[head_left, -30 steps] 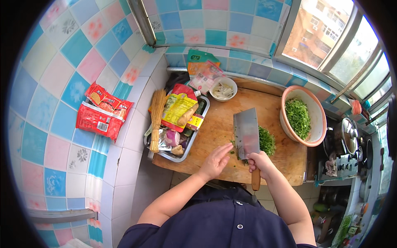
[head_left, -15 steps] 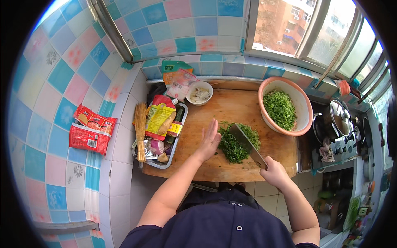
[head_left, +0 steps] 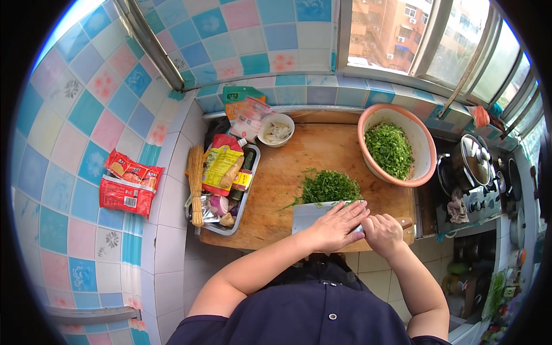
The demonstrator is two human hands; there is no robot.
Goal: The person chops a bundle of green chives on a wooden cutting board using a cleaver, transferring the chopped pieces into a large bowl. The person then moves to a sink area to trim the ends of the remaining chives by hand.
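The right hand [head_left: 384,234] is curled into a fist round the handle of a cleaver [head_left: 307,217], the wooden butt end poking out on its far right side. The left hand [head_left: 339,226] lies open across the blade, fingers stretched out and pointing right — its fingertips are just beside the right hand's knuckles, though whether the two hands touch I cannot tell. The blade's broad pale face shows to the left of the left hand, and its far edge meets the near side of a heap of chopped greens [head_left: 330,187]. Heap and cleaver are on the near half of a wooden cutting board [head_left: 322,138], with a few loose shreds beside the heap. On the board's far right corner stands a large bowl with an orange rim [head_left: 427,150], holding more chopped greens; near the far left corner is a small white bowl [head_left: 276,144] with pale pieces inside. Left of the heap, a metal tray [head_left: 244,206] carries a red and yellow pouch [head_left: 221,165], a purple vegetable [head_left: 218,204] and other items — a straw brush [head_left: 196,184] lies along its left side. Farther out, red packets [head_left: 130,185] sit by the tiled wall on the left, and a lidded pot [head_left: 474,163] stands on the stove [head_left: 484,204] at right.
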